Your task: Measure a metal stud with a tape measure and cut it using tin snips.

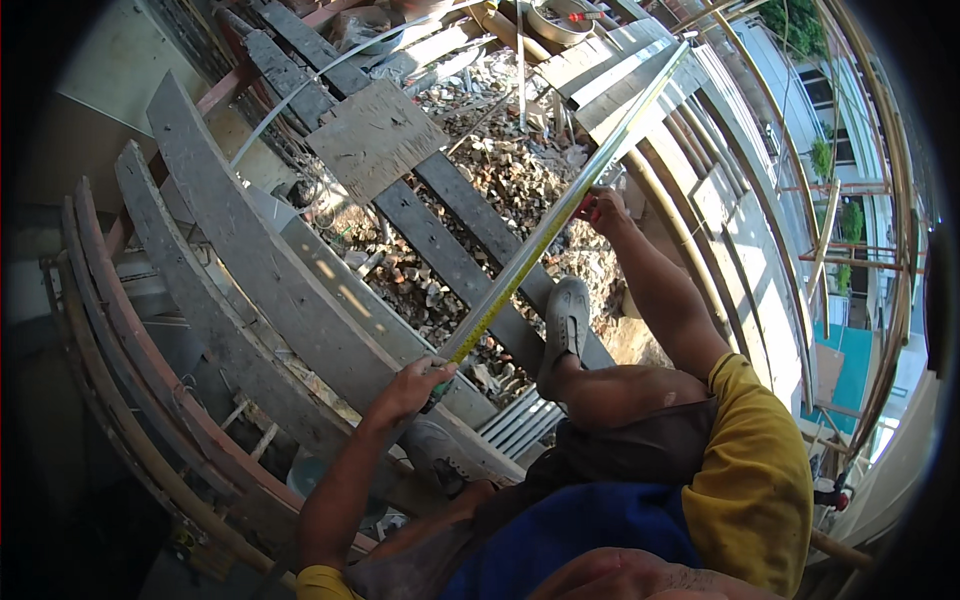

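A long light-grey metal bar (516, 266) slants from near my left hand up to the far right. The yellow blade of a tape measure (546, 236) is stretched along its edge. My left hand (405, 390) is closed at the near end of both, with a bit of a green case showing under its fingers. Farther along the bar, my right hand (609, 213) is closed on a small red thing (588, 209), whose kind I cannot make out, right beside the blade. My shoes stand on planks below.
Dark planks (428, 228) bridge a pit of broken rubble (525, 165). A square board (378, 140) lies across them. Long grey boards (250, 230) run along the left. At the right are more boards and bamboo poles (672, 205). A round basin (562, 24) sits at the far end.
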Tool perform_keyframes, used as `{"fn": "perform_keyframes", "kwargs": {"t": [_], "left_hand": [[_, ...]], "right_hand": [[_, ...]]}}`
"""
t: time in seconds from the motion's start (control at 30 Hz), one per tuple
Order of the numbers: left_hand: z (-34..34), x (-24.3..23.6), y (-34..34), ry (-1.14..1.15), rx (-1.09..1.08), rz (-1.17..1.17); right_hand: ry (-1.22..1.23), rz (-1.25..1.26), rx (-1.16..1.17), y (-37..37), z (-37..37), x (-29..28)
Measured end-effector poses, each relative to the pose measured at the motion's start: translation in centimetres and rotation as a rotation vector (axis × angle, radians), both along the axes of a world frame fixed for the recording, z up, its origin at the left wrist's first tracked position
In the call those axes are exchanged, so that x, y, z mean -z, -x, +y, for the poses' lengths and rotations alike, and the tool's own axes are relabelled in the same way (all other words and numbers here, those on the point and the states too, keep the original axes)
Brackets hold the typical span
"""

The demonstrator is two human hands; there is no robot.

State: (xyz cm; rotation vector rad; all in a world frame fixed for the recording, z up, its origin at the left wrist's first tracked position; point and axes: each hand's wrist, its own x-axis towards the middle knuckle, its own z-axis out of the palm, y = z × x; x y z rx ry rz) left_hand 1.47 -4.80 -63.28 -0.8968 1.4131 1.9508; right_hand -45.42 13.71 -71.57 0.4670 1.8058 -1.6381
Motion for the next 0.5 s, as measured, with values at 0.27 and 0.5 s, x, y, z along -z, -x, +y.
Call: {"fn": "perform_keyframes", "kwargs": {"t": [0.27, 0.5], "left_hand": [[-0.3, 3.4, -3.4, -0.068, -0.080, -0.105], [-0.9, 3.5, -4.2, 0.064, 0.032, -0.049]], "right_hand": [[0.100, -0.340, -0.056, -15.7, -0.3, -0.5], [0.055, -0.480, -0.282, -23.8, -0.3, -2.4]]}}
